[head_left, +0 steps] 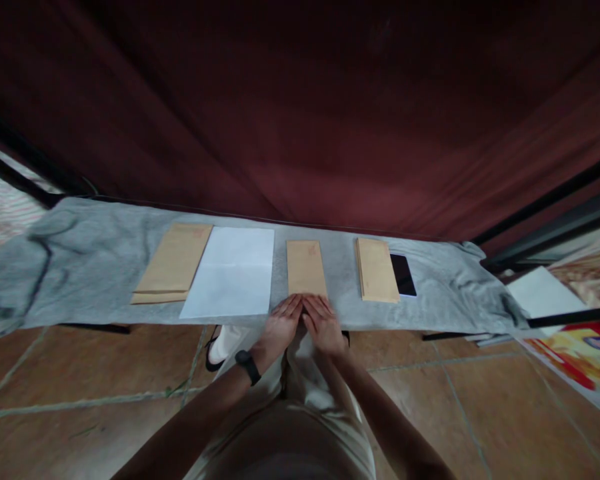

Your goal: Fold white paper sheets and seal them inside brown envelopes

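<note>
A brown paper envelope (306, 267) with a small reddish stamp mark lies lengthwise in front of me on the grey cloth. Both hands rest side by side on its near end, hiding that edge. My left hand (283, 321) lies with its fingers stretched out flat on the paper. Beside it, my right hand (324, 325) also presses down with flat fingers, and its thumb points toward the left hand. To the left is a stack of white paper (233, 273), partly over some larger brown envelopes (173, 260). Several folded brown envelopes (379, 270) form a pile on the right.
A dark-screened phone (403, 275) sits partly under the right-hand pile. The grey cloth (100, 260) covers a long narrow table, with a dark red curtain (300, 133) behind it. Black metal bars (550, 200) stand at the right, near a colourful printed package (580, 357).
</note>
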`<state>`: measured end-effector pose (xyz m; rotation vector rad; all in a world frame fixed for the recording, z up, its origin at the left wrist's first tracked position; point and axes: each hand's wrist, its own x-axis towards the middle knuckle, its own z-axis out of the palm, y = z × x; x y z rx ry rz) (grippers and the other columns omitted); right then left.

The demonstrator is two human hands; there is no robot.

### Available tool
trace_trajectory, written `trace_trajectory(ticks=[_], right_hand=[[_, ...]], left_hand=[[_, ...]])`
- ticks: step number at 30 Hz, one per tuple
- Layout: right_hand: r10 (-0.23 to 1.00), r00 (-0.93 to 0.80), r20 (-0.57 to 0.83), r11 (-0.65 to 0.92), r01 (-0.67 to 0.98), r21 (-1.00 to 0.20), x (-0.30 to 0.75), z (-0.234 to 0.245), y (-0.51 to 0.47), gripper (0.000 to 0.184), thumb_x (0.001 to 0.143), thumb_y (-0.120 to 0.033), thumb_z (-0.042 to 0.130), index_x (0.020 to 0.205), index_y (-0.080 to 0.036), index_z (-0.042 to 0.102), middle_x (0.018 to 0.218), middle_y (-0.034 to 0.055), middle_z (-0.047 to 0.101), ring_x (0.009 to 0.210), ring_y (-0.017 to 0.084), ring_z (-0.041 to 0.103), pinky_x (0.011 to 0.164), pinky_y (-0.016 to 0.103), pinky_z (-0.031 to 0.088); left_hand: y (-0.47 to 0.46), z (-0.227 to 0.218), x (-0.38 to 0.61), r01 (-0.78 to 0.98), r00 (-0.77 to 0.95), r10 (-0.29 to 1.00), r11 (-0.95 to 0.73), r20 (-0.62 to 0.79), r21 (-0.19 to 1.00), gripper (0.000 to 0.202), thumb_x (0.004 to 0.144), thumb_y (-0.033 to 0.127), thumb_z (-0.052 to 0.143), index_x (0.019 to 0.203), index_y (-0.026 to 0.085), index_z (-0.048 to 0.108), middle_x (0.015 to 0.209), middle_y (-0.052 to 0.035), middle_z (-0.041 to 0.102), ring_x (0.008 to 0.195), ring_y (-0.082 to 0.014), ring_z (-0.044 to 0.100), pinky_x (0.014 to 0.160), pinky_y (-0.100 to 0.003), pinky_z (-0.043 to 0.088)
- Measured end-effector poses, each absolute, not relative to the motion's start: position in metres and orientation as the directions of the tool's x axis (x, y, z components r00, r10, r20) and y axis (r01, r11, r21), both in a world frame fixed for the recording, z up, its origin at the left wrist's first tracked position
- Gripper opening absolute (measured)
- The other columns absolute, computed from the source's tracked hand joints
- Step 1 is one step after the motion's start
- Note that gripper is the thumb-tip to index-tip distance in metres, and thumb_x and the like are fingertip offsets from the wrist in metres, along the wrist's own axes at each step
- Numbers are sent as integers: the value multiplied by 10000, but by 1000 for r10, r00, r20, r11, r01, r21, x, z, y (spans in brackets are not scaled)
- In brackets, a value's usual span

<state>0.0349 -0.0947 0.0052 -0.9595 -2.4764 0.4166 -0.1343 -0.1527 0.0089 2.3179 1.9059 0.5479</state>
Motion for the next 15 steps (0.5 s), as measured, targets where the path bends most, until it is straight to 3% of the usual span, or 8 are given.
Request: trace_trajectory(ticks=[5, 12, 15], right_hand=[[700, -676, 230, 703, 597, -386, 43, 4, -102, 527, 1036, -310, 444, 1542, -165, 413, 1576, 113, 443, 1469, 235, 399, 1245, 463, 280], [728, -644, 237, 679, 631, -374, 70, 7, -91, 524, 1049, -312, 403, 1548, -152, 399, 1573, 117, 446, 1458, 240, 417, 1248, 475, 270], [751, -603, 268, 658, 652, -378, 65, 6, -94, 490, 1048, -286, 406, 1518, -155, 450, 1542, 123, 490, 1434, 246, 453, 1243, 486, 279]], left_hand=[[-154, 15, -138, 920, 153, 965, -218, 215, 326, 494, 916, 136, 435, 1393, 94, 558, 1465, -187, 563, 1415, -275, 479, 1167, -469, 414], [-164, 16, -137, 919, 60, 969, -147, 238, 365, 447, 958, 200, 431, 1372, 103, 572, 1458, -195, 567, 1390, -297, 506, 1144, -478, 431], [-159, 19, -135, 914, -18, 972, -79, 234, 398, 373, 959, 195, 440, 1282, 130, 614, 1428, -181, 589, 1311, -302, 567, 1104, -486, 461]])
